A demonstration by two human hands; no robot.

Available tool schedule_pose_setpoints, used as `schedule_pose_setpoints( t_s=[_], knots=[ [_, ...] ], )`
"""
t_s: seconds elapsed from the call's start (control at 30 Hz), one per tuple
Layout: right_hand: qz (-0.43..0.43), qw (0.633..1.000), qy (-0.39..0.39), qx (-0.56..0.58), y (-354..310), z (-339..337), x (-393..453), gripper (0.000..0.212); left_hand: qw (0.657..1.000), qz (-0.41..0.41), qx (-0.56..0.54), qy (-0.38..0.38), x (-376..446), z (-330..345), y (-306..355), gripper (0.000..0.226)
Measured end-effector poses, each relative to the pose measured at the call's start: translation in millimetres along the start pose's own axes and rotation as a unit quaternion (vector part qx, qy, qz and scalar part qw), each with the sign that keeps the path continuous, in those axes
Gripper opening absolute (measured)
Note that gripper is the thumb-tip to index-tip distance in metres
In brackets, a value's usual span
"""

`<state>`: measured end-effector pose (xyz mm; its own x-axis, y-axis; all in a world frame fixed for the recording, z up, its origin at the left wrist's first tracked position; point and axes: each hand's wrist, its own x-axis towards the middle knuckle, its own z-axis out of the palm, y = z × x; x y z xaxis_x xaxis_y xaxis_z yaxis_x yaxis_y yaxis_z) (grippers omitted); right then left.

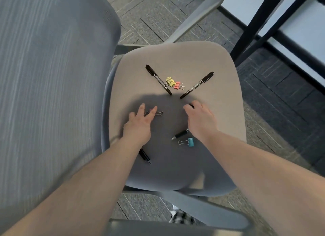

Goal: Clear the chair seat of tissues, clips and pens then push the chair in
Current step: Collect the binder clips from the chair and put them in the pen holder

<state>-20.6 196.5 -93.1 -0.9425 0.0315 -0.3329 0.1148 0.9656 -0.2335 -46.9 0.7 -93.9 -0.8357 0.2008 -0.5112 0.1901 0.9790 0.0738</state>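
Gathering step, seen from above: the left hand (pixel 139 125), fingers spread, rests over a small pink binder clip (pixel 155 112) on the grey padded chair seat (pixel 219 63); the right hand (pixel 200 119) curls over a black ballpoint pen (pixel 181 134), though whether it grips cannot be told; two black marker pens (pixel 197 85) and yellow and coral clips (pixel 173 83) lie beyond, a teal clip (pixel 187 142) nearer; no tissues visible. Pinching each clip by its wire handles should prevent sliding.

The grey chair seat (pixel 202 63) carries black pens (pixel 196 85) and coloured binder clips (pixel 170 81).
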Motion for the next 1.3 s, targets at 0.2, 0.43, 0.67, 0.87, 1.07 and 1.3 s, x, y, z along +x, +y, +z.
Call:
schedule_pose_setpoints(
  t_s=[0.2, 0.43, 0.67, 0.87, 1.07, 1.3],
  knots=[
    [0.009, 0.999, 0.016, 0.044, -2, 5, -3, 0.025, 1.000, 0.015, -0.003, -0.013, 6, 3, 6, 0.071],
    [0.031, 0.993, -0.020, 0.111, 6, -10, -19, 0.012, 0.999, 0.011, -0.014, -0.033, -3, 1, 18, 0.029],
    [0.012, 0.984, -0.150, 0.097, 4, -4, -46, 0.016, 0.997, -0.026, -0.056, -0.047, -11, -1, 19, 0.026],
    [-0.040, 0.982, -0.185, 0.013, 4, 6, -54, 0.038, 0.989, -0.062, -0.135, 0.002, -12, -7, 23, 0.006],
    [-0.039, 0.988, -0.142, 0.045, 0, 3, -50, 0.023, 0.987, -0.025, -0.156, 0.038, -5, -6, 25, 0.016],
    [0.026, 0.990, -0.063, 0.127, 0, -21, -26, 0.025, 0.974, -0.019, -0.213, 0.078, 14, -32, 31, 0.014]
  ],
)
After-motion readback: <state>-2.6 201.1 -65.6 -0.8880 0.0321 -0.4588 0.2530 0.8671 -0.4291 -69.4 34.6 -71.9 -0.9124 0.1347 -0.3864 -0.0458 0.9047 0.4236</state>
